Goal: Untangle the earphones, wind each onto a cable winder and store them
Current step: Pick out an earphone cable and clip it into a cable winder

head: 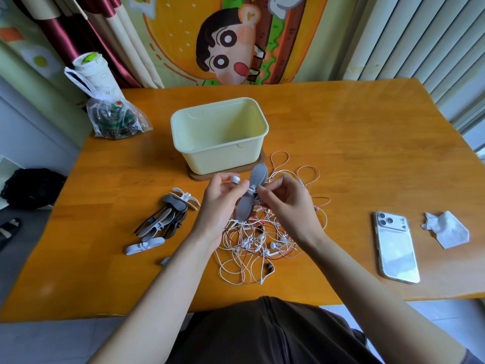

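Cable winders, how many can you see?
At least 6: a grey winder held between left hand and right hand, a white winder left of them, about three in the dark pile, a pale winder nearer. Others may be hidden.

Orange wooden bench (341,132). Phone (396,248) lies camera-side up, well right of the right hand (286,203), with a crumpled tissue (446,229) further right. Clear plastic bag (115,122) sits far left of and beyond the left hand (217,206), a white cup (94,72) behind it. Cartoon cloth (231,40) hangs beyond. Black bag (29,187) on the floor (23,271), far left.
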The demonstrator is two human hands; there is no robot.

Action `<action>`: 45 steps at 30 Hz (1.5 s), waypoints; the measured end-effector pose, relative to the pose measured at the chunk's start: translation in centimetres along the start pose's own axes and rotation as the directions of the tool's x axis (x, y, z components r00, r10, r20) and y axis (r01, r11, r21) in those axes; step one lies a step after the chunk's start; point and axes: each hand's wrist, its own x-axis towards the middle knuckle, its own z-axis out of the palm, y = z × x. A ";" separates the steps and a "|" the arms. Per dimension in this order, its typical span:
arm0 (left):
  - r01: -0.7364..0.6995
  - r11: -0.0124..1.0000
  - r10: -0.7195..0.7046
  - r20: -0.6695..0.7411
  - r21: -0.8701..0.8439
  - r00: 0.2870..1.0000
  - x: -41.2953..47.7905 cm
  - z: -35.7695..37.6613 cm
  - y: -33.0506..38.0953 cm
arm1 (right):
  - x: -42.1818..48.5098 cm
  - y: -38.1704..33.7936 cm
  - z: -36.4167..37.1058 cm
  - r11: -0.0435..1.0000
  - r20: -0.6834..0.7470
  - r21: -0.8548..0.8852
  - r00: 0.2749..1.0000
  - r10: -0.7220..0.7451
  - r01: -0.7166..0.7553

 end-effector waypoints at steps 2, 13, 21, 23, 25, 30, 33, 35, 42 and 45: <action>-0.013 1.000 0.013 0.020 0.022 1.000 -0.1 -0.1 0.0 | 0.0 0.2 -0.1 1.000 0.004 -0.023 1.000 0.004 -0.003; -0.008 0.995 0.006 0.024 0.096 1.000 0.3 0.2 -0.2 | 0.2 0.2 -0.3 0.995 0.023 -0.087 0.999 -0.049 0.051; -0.059 0.993 0.055 0.044 0.104 0.998 0.2 -0.1 0.0 | 0.7 0.2 0.3 0.999 -0.004 -0.008 0.999 -0.048 0.048; -0.035 0.996 0.031 0.052 0.078 0.998 0.2 -0.4 0.0 | 0.9 0.2 0.3 0.999 -0.002 0.014 0.999 -0.042 0.042; -0.041 0.996 0.038 0.042 0.082 0.998 0.3 -0.5 -0.1 | 1.0 0.2 0.3 0.999 0.002 0.012 0.999 -0.045 0.045; -0.087 0.986 0.084 0.027 0.142 0.996 0.4 -0.5 -0.2 | 1.1 0.3 0.3 0.999 0.015 0.003 0.999 -0.044 0.044; -0.083 0.984 0.081 0.021 0.160 0.997 0.6 -0.4 -0.3 | 1.1 0.3 0.1 0.999 0.032 -0.016 0.998 -0.047 0.048; -0.052 0.990 0.053 -0.004 0.131 0.999 0.8 -0.3 -0.4 | 1.0 0.4 0.1 0.999 0.030 -0.021 0.998 -0.046 0.047; 0.006 0.996 0.000 -0.066 0.091 0.998 1.6 0.4 -1.5 | 0.5 1.2 0.2 0.996 0.008 -0.062 0.998 -0.058 0.059; 0.043 0.998 -0.037 -0.093 0.054 0.995 1.8 0.9 -2.1 | 0.3 1.4 0.1 0.997 0.007 -0.064 0.999 -0.049 0.050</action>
